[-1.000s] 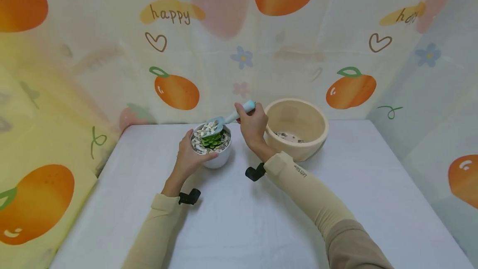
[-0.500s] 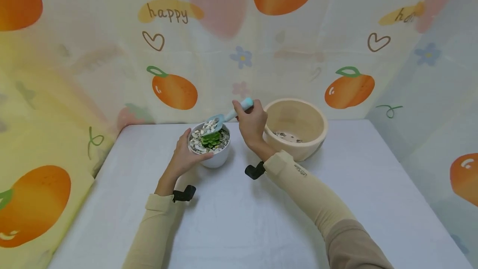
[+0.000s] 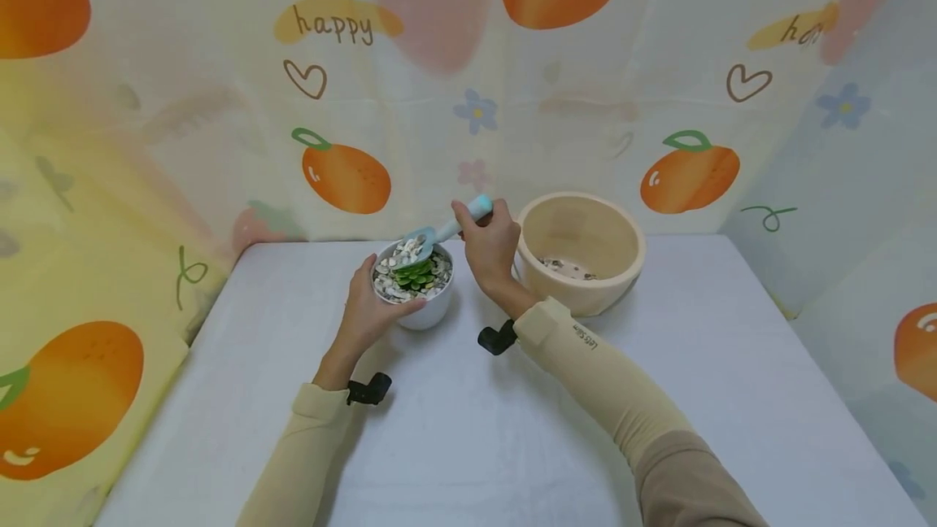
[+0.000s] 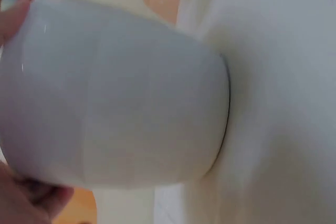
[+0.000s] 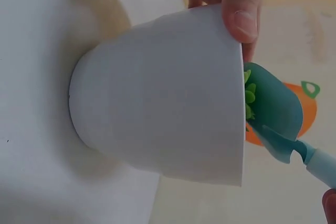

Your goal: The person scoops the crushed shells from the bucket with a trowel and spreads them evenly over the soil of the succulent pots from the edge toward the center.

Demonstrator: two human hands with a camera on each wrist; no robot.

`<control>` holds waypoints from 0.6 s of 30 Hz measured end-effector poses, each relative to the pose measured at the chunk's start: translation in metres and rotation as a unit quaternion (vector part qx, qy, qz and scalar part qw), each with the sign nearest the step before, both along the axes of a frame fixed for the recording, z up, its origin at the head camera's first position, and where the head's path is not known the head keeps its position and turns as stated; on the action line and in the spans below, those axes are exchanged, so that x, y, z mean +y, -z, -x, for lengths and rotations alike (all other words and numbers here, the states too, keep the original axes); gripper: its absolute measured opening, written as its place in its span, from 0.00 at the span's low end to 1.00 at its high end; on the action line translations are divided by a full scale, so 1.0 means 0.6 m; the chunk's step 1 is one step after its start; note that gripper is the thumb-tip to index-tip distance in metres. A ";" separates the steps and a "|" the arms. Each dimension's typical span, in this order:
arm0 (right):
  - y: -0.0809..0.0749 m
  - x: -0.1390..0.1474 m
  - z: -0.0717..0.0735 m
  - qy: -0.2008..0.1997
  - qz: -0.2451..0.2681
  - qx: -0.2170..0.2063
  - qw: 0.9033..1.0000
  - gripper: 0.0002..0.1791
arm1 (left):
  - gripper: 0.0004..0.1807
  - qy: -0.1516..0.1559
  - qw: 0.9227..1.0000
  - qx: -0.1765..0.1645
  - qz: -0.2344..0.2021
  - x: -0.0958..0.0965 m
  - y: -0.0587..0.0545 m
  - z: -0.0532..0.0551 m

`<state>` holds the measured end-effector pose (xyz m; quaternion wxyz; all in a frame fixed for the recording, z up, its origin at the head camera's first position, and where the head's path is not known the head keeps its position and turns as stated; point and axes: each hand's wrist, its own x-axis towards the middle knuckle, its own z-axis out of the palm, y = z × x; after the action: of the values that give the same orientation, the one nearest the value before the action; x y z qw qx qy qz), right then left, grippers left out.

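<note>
A white pot holds a green succulent ringed by pale pebbles. My left hand grips it from the left, thumb on the near side and fingers round the far side. In the left wrist view the pot fills most of the picture, its base at the white cloth. My right hand holds a light-blue toy-like trowel by its handle. The trowel's scoop, carrying white pebbles, tilts over the succulent. From the right wrist the scoop shows right at the pot's rim, beside the leaves.
A large cream round planter stands right behind my right hand, with some small stones on its floor. White cloth covers the table. A fruit-patterned curtain hangs along the table's back edge.
My right hand has shifted slightly left with the trowel, whose scoop stays over the pot. My left hand keeps its hold on the pot.
</note>
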<state>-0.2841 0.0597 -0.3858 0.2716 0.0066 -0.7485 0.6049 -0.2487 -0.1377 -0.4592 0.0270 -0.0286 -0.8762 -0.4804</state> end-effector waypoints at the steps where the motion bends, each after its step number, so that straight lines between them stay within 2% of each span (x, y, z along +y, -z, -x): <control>1: -0.001 -0.001 0.000 0.001 -0.001 0.003 1.000 0.19 | 0.65 -0.009 1.000 0.001 0.007 0.002 -0.001 -0.003; 3: -0.003 -0.001 -0.001 0.000 -0.004 0.009 1.000 0.19 | 0.65 -0.021 1.000 0.004 0.020 0.005 -0.001 -0.007; 6: -0.008 0.003 -0.001 -0.001 0.000 0.018 1.000 0.19 | 0.66 -0.020 0.999 -0.004 0.035 0.006 -0.006 -0.009; 10: -0.011 0.007 -0.001 -0.001 0.001 0.020 1.000 0.19 | 0.66 0.006 0.999 -0.019 0.041 -0.005 -0.011 -0.007; 14: -0.014 0.010 -0.001 -0.001 -0.003 0.025 1.000 0.18 | 0.67 0.036 0.999 -0.023 0.032 -0.016 -0.011 0.005; 18: -0.013 0.011 -0.003 -0.008 -0.009 0.021 1.000 0.19 | 0.67 0.041 0.999 -0.024 0.021 -0.016 -0.005 0.014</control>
<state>-0.2820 0.0664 -0.3782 0.2820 0.0274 -0.7482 0.5999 -0.2571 -0.1472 -0.4560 -0.0148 -0.0537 -0.8843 -0.4636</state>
